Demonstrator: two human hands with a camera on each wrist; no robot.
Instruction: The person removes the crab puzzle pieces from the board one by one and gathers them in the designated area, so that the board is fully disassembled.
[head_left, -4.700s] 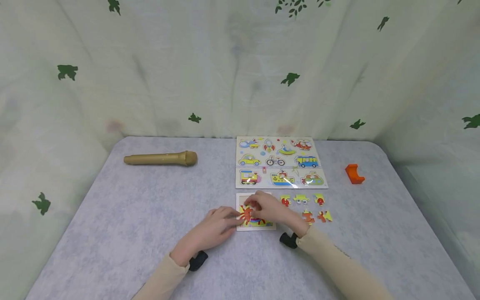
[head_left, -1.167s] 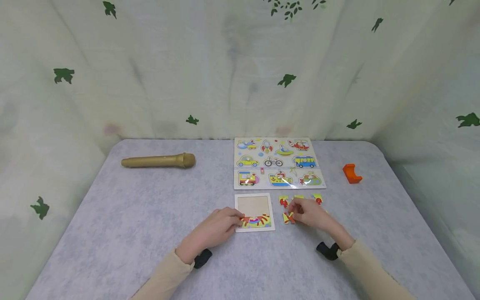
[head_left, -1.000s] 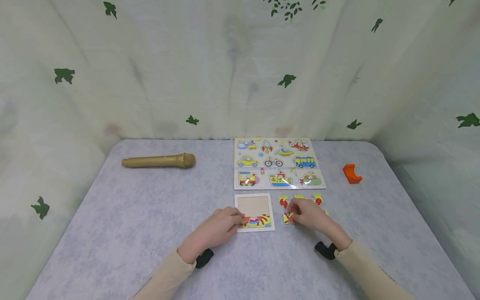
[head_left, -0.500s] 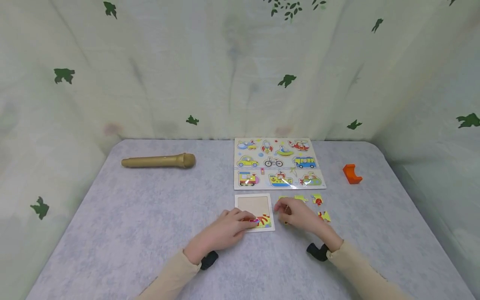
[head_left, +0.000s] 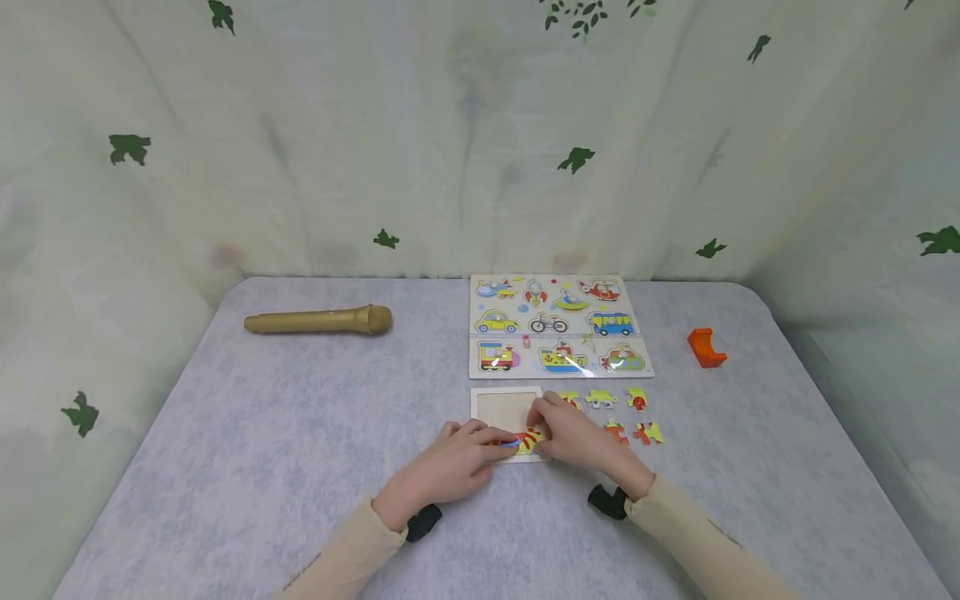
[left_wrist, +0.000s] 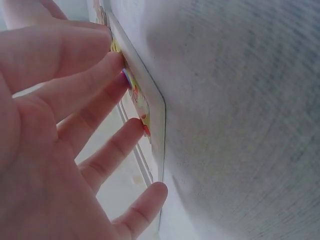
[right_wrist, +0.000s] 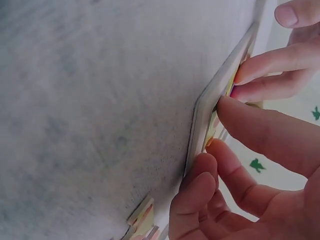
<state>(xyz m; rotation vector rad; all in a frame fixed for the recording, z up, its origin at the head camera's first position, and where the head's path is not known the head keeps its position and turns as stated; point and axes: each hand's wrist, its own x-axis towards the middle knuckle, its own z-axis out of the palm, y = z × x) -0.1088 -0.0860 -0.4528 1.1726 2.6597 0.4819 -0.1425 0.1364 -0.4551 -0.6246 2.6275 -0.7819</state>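
Observation:
A small white-rimmed wooden puzzle tray (head_left: pixel 475 405) lies on the table, its lower part filled with red and yellow jigsaw pieces and its upper part bare wood. My left hand (head_left: pixel 454 463) rests on the lower left pieces with its fingers extended, hiding some of them. From the right side, my right hand (head_left: pixel 579 433) reaches over the tray's rim. Its curved thumb and index finger (right_wrist: pixel 227 155) span and pinch a red and yellow puzzle piece (head_left: pixel 528 440) in the lower right corner. Loose pieces such as a yellow one (head_left: pixel 601 399) lie right of the tray, some partly behind this hand.
A vehicle puzzle board (head_left: pixel 560 327) lies just beyond the tray. At the far left is a gold toy microphone (head_left: pixel 318 321), and at the right an orange curved block (head_left: pixel 706 348). A pale curtain (head_left: pixel 315 142) surrounds the table's back and sides.
Earlier, orange sun pieces lay higher in the tray; they are gone from there. The right hand went to the loose pieces, laid one down and returned to the tray. My left hand slid right.

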